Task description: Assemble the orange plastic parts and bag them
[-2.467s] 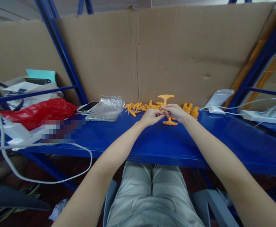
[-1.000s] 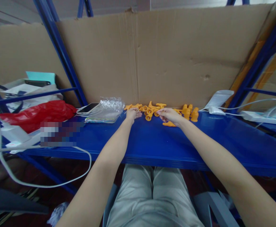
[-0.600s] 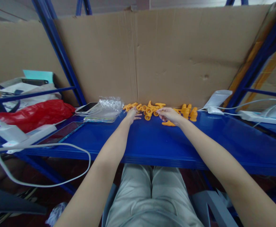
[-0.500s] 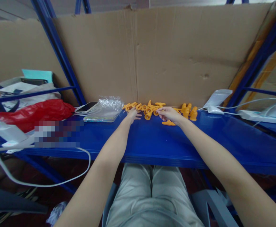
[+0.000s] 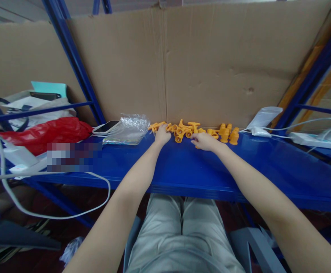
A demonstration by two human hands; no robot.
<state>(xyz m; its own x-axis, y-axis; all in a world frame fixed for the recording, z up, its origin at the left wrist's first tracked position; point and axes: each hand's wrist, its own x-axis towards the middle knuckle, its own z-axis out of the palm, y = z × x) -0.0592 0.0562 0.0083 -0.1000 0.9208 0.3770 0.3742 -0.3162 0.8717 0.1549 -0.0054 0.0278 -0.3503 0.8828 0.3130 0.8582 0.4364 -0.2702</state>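
Small orange plastic pieces (image 5: 178, 132) lie in a loose row along the back of the blue shelf; some are hollow cones with open ends, others T-shaped handles. My left hand (image 5: 162, 135) reaches into the row's left part, its fingers curled down around an orange piece mostly hidden under them. Just in front of the row, my right hand (image 5: 203, 141) is closed over an orange T-shaped piece (image 5: 196, 147), with only a bit of it showing below the fingers. Several stepped orange pieces (image 5: 233, 136) stand upright to the right of that hand.
Left of the row lie a clear plastic bag (image 5: 131, 131) and a phone (image 5: 108, 126). Farther left are a red plastic bag (image 5: 54, 134) and a white cable (image 5: 54, 217). A white power strip (image 5: 316, 140) sits at the right. Cardboard (image 5: 211, 60) walls the back.
My left hand's spread fingers have curled in among the orange pieces. My right hand has lowered onto the T-shaped piece at the front, covering it. The view has shifted slightly.
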